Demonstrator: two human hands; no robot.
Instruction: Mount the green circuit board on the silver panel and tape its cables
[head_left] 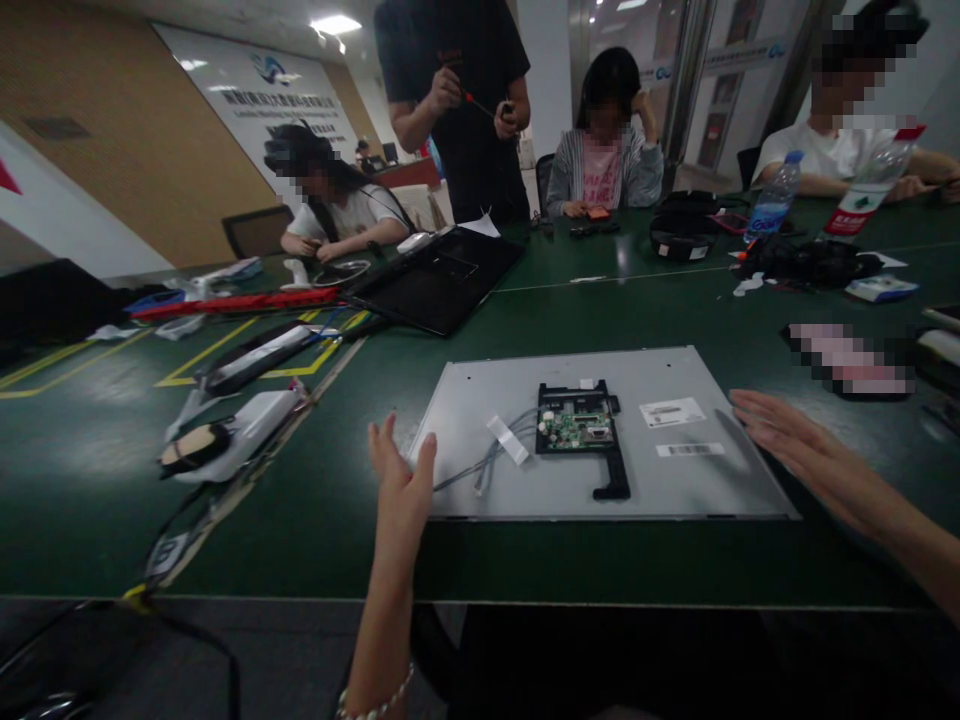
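Observation:
A flat grey-white display panel [480, 400] lies back side up on the green table in front of me. On its middle sits a black plastic bracket [616, 475] carrying a green circuit board [574, 428]. Grey cables [480, 465] run from the board to the left, with a white strip of tape [508, 441] over them. My left hand [401, 475] is at the panel's left edge, fingers apart and nothing in it. At the right edge my right hand [802, 440] is held with its fingers stretched out, also holding nothing. Whether either hand touches the panel I cannot tell.
Beyond the panel lies a black monitor casing [442, 275]. To the left are a white device [247, 430], cables and a red strip [240, 303]. Bottles [776, 195], a black case [682, 225] and a phone [847, 358] are at the right. Several people are around the table.

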